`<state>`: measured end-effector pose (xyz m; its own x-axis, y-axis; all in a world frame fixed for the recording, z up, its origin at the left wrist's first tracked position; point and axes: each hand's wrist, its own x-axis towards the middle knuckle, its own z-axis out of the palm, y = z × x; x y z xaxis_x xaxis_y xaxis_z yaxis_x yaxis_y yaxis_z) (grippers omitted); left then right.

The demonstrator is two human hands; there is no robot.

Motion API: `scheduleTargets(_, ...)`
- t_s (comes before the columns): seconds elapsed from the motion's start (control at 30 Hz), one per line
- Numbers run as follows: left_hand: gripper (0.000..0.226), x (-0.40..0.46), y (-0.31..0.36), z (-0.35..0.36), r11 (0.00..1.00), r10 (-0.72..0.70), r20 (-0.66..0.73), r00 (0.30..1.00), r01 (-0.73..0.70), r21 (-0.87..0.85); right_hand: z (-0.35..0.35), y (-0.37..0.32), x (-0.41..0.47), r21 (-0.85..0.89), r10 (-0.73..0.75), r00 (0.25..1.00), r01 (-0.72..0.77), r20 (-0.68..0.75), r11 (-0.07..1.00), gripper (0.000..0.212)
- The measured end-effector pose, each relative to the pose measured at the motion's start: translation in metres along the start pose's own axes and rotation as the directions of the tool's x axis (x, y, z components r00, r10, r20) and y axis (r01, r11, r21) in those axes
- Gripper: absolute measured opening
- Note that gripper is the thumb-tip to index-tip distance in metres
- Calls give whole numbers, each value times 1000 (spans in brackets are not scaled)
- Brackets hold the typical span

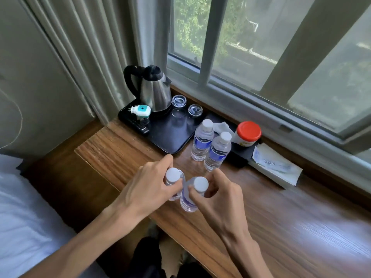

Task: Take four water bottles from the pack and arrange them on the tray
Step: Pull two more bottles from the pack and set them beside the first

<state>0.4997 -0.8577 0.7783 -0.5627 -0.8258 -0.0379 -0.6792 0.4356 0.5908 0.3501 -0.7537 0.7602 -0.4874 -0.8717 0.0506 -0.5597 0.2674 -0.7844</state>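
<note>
Two small clear water bottles with white caps and blue labels stand upright on the wooden desk, one [201, 141] just right of the black tray [170, 137], the other [217, 152] beside it. My left hand [146, 189] grips a third bottle [173, 175] near its neck. My right hand [220, 194] holds a fourth bottle [192, 195] by its top. Both held bottles are over the desk's near edge, in front of the tray. No pack is visible.
On the tray stand a steel kettle [154, 91], two upturned glasses [179, 101], a white plug-in device [140, 111] and a remote. A red-lidded jar [248, 134] and a tissue box [275, 165] sit along the window sill. A bed lies at the left.
</note>
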Motion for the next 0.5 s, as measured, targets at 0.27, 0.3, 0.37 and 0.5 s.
scheduleTargets(0.27,35,84,-28,-7,971,236,118,965,-239,17,39,-10,39,-25,193,948,-205,-252,978,35)
scheduleTargets(0.3,35,92,-29,-6,964,260,136,956,-264,13,41,-11,42,-21,216,936,-231,-277,973,34)
scheduleTargets(0.37,35,105,-31,-4,951,302,165,939,-308,10,46,-13,46,-28,245,917,-267,-315,963,35)
scheduleTargets(0.5,35,128,-32,3,931,359,226,905,-365,-18,50,-9,55,-51,294,880,-336,-373,941,35)
